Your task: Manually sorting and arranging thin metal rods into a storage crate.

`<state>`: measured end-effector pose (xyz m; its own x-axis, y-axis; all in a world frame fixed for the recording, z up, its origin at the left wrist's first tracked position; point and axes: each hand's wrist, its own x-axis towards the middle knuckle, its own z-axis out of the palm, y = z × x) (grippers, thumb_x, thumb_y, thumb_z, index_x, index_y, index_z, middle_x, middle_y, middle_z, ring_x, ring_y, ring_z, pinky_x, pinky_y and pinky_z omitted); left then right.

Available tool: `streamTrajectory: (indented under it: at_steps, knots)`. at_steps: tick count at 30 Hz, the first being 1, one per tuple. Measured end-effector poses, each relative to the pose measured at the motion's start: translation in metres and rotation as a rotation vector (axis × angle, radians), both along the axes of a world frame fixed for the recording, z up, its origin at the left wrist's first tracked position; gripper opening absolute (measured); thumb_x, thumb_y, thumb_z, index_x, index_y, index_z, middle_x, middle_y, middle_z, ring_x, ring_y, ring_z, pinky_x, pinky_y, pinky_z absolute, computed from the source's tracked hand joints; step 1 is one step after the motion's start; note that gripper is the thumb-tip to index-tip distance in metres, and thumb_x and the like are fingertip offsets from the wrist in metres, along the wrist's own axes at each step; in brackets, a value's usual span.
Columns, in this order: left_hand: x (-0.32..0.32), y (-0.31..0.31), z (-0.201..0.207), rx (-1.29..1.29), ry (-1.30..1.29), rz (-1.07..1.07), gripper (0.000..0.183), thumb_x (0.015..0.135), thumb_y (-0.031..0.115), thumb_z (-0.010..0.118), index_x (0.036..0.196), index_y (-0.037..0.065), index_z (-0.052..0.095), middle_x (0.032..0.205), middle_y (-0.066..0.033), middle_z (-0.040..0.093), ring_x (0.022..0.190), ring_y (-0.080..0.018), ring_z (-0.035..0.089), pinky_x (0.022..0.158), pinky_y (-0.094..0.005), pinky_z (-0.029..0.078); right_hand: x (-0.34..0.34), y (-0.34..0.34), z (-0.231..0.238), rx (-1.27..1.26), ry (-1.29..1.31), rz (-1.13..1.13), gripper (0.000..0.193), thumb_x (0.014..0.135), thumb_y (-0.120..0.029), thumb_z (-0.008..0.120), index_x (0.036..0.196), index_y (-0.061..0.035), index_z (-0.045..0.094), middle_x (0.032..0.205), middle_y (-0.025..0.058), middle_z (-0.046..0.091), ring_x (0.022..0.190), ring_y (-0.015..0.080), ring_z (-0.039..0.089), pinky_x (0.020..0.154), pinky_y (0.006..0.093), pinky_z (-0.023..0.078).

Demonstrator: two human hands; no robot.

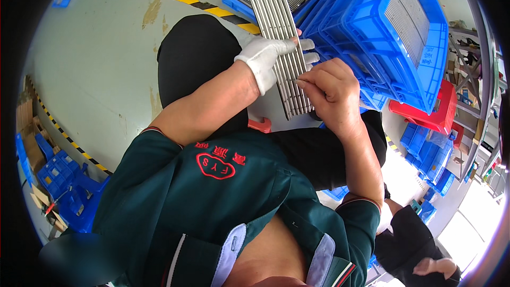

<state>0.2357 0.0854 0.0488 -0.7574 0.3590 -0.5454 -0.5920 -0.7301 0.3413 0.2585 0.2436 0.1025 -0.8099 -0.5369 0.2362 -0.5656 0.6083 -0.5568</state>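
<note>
A flat row of several thin silver metal rods point(270, 13) lies side by side, slanting across the view above my lap. My left hand point(265, 59), in a white glove with bare fingertips, is closed around the row near its middle, thumb on top and fingers showing past the far side. My bare right hand point(336, 93) is closed in a pinch, with thumb and forefinger at the right edge of the rods, towards their near end. Whether it pinches one rod or more is hidden by the fingers.
A blue crate point(234, 5) of similar rods stands ahead. Stacked blue crates point(366, 26) rise close on my right, the top one holding rods. A red stool point(443, 107) and a metal shelf point(481, 69) are farther right. Another person's hand point(433, 267) shows at lower right.
</note>
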Motion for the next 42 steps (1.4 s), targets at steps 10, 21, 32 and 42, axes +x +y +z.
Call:
streamTrajectory:
  at_steps: [10,21,32,42]
  knots:
    - [0.001,0.002,-0.005,-0.017,0.045,-0.014,0.027,0.091,0.001,0.048,0.118,0.002,0.044,0.116,-0.0222,0.056,0.109,-0.0380,0.057,0.093,-0.0440,0.050,0.002,-0.004,0.004,0.231,0.144,0.125,0.014,0.064,-0.006,0.073,0.076,-0.0072,0.066,0.074,0.0036,0.060,0.071,0.0225,0.056,0.066,0.0339,0.043]
    - [0.002,0.000,0.001,0.053,0.027,0.011,0.024,0.092,0.004,0.050,0.116,0.002,0.046,0.114,-0.0219,0.057,0.106,-0.0378,0.059,0.091,-0.0445,0.051,0.000,-0.002,0.000,-0.041,-0.032,-0.005,0.011,0.066,-0.003,0.072,0.075,-0.0027,0.067,0.072,0.0071,0.061,0.068,0.0236,0.056,0.061,0.0327,0.044]
    - [0.002,0.001,-0.002,0.019,0.058,-0.026,0.024,0.092,0.005,0.050,0.116,0.003,0.048,0.112,-0.0207,0.059,0.104,-0.0350,0.060,0.090,-0.0431,0.051,-0.001,-0.006,0.001,0.052,0.083,0.106,0.012,0.065,-0.005,0.073,0.074,-0.0036,0.067,0.070,0.0067,0.060,0.068,0.0239,0.056,0.062,0.0346,0.045]
    - [0.002,-0.001,0.002,0.069,0.036,0.007,0.023,0.094,0.006,0.047,0.117,0.003,0.047,0.114,-0.0206,0.057,0.106,-0.0360,0.059,0.091,-0.0444,0.051,0.003,0.000,0.002,-0.046,-0.122,-0.013,0.009,0.070,-0.003,0.072,0.078,-0.0020,0.068,0.075,0.0074,0.062,0.073,0.0217,0.058,0.065,0.0306,0.046]
